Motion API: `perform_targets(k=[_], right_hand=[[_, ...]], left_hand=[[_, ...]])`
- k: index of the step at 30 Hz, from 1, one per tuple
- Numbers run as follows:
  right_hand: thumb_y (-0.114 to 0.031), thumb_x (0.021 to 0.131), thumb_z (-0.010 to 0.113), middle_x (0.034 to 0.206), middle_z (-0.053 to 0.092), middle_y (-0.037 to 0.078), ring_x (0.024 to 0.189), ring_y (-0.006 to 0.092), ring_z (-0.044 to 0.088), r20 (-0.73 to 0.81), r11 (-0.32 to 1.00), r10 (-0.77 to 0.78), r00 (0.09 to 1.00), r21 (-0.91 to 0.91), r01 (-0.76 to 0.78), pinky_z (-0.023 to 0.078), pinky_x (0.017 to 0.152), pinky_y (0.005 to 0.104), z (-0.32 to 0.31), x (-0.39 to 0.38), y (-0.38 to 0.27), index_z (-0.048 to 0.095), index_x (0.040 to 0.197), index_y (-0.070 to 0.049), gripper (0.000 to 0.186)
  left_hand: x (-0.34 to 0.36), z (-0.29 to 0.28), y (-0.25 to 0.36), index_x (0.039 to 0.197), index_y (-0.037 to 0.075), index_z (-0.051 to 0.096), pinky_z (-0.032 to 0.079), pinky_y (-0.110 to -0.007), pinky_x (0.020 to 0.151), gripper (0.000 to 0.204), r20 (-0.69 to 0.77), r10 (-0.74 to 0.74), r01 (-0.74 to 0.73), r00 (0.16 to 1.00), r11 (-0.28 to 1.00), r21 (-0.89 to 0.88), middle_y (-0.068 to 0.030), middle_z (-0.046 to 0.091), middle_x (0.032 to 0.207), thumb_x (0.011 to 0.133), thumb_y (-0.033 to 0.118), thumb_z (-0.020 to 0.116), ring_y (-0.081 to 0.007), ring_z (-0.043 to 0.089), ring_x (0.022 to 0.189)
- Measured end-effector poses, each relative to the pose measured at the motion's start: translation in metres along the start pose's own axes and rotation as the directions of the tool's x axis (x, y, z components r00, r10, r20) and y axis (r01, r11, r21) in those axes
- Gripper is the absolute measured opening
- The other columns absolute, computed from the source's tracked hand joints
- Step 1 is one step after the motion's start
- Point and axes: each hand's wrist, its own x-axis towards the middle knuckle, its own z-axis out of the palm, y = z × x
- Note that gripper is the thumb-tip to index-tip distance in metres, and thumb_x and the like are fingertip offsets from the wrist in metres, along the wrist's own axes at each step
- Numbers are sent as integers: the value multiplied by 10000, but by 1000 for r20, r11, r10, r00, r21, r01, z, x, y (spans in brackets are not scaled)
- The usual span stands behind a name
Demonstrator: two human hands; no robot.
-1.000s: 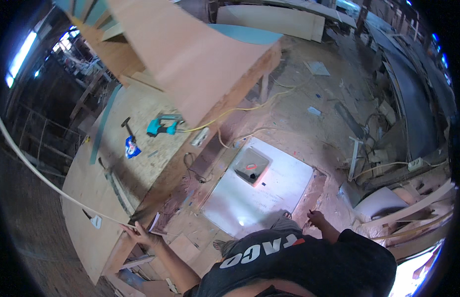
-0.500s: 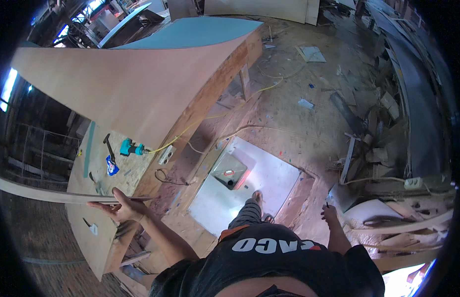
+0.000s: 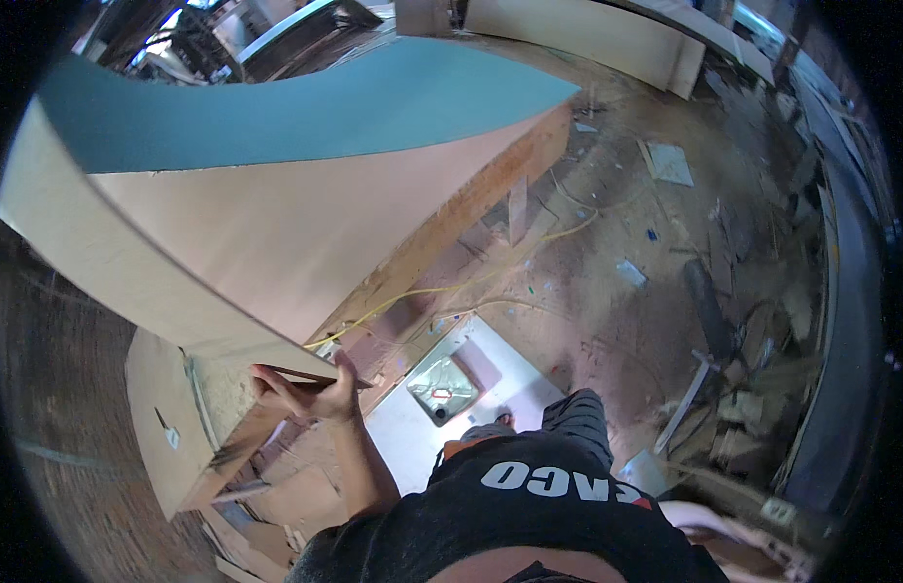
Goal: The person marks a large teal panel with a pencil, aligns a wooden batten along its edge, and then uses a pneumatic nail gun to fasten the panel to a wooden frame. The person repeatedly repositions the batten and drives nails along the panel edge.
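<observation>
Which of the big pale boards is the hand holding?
The long pale panel slanting down the left side: its lower end is in the left hand. No hand touches the pale board beyond the teal-topped structure.

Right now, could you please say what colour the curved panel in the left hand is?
The curved panel is pale beige, showing best in the head view.

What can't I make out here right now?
In the head view:
- Right hand: hidden by the torso or cut off; unclear which.
- Near end of yellow cord: behind the board in the left hand.
- Red-edged thing in the grey tray: too small to identify.
</observation>
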Motion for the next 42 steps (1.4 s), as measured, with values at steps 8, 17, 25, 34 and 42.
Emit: perform_targets(k=[8,17,25,34,42], right_hand=[[-369,1017,647,1371,635,272,1237,434,591,75,852,-279,957,-441,283,466,1032,459,-88,164,-217,569,1486,-29,585],[-470,1029,694,1195,749,263,1103,409,722,274,137,-936,220,-292,947,529,929,474,58,64,-836,705,1244,59,571],[-261,1021,761,829,650,-27,773,87,535,563,-61,-813,-151,176,983,447,702,293,236,-138,-950,752,1022,0,261],[-335,974,780,777,690,77,730,164,635,705,-94,-673,-222,217,972,511,699,371,358,-151,-1027,786,1062,-44,304],[-473,996,761,1038,791,153,850,200,733,794,-21,-351,-496,523,852,606,827,407,539,-273,-1095,625,1467,24,698]], left_hand=[[-66,86,71,1656,177,465,424,-632,1101,1190,71,-71,60,995,987,147,-271,358,1467,607,413,975,-497,413,1399],[24,148,110,1600,164,559,433,-613,1112,1163,200,-125,30,972,907,421,-256,412,1451,532,339,984,-467,460,1369],[132,146,96,1582,320,584,534,-605,993,1082,203,-251,-11,946,603,798,-227,493,1379,573,395,968,-432,558,1293],[151,170,99,1567,355,598,485,-597,1050,1085,177,-335,-41,926,376,926,-220,484,1493,538,352,942,-429,532,1334],[196,259,160,1569,346,598,386,-619,1148,1076,62,-517,-1,854,118,993,-236,466,1567,543,352,922,-429,458,1435]])
